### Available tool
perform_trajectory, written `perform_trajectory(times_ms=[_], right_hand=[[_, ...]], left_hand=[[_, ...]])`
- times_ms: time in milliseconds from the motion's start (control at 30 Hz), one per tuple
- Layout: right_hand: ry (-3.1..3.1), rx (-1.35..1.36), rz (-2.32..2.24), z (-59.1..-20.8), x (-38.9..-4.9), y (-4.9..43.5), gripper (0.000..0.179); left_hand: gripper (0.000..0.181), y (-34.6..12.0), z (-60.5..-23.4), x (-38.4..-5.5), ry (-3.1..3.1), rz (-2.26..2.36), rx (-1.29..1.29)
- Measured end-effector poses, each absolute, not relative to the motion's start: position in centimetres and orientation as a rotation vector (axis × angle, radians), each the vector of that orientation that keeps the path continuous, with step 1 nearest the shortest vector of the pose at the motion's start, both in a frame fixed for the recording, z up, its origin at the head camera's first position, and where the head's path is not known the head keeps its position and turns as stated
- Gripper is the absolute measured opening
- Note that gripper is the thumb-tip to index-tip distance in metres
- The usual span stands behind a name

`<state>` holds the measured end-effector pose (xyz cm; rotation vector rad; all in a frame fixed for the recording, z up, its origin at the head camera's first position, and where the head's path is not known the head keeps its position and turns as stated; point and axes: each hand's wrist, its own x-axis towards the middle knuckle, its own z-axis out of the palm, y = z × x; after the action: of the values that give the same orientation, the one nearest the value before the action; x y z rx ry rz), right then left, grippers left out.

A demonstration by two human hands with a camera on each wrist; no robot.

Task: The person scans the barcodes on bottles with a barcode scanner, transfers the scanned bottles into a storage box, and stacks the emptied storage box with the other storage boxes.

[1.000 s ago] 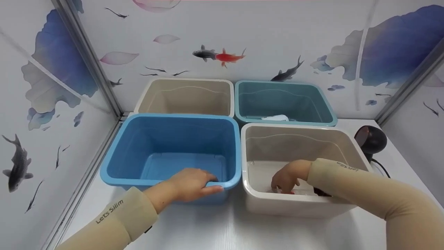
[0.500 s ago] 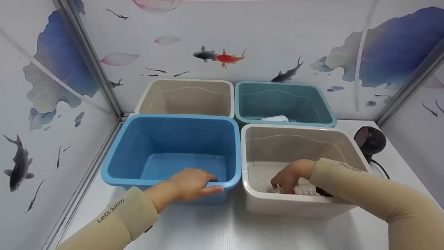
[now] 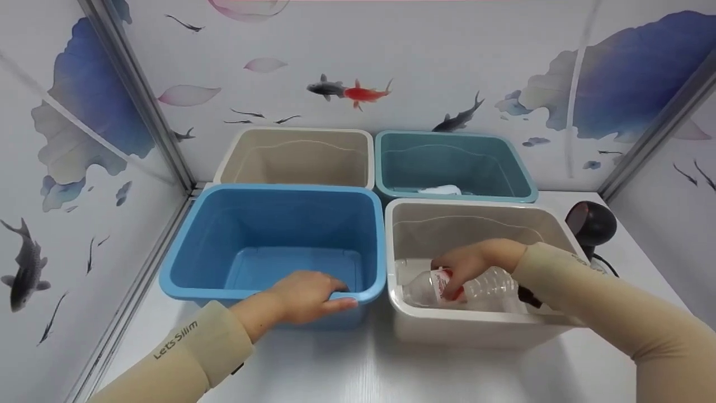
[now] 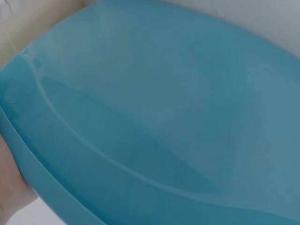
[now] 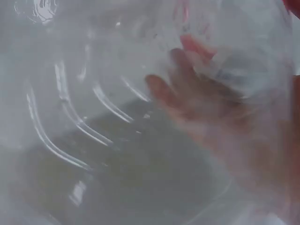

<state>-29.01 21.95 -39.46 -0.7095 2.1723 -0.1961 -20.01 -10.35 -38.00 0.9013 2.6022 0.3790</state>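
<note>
My right hand (image 3: 469, 264) grips a bottle (image 3: 485, 287) in the white bin (image 3: 475, 329), four o'clock; my left hand (image 3: 305, 296) grips the blue bin (image 3: 210, 294), seven.

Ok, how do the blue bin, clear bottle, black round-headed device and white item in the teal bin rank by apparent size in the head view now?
Largest to smallest:
1. Blue bin
2. Clear bottle, though the right hand covers part of it
3. Black round-headed device
4. White item
</note>
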Motion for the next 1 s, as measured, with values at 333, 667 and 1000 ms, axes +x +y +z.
perform_trajectory(times_ms=[333, 667, 1000], right_hand=[[2.3, -0.668, -0.256, -37.1, -30.3, 23.9, 0.071], [2.331, -0.61, -0.375, -35.3, -30.4, 25.3, 0.07], [2.348, -0.702, -0.593, -35.2, -30.6, 26.0, 0.055]], left_hand=[[0.055, -10.5, -38.1, -20.1, 2.607, 0.386, 0.925], [0.055, -10.5, -38.2, -19.9, 2.611, 0.395, 0.92], [0.057, -10.6, -38.3, -20.0, 2.6, 0.387, 0.927]])
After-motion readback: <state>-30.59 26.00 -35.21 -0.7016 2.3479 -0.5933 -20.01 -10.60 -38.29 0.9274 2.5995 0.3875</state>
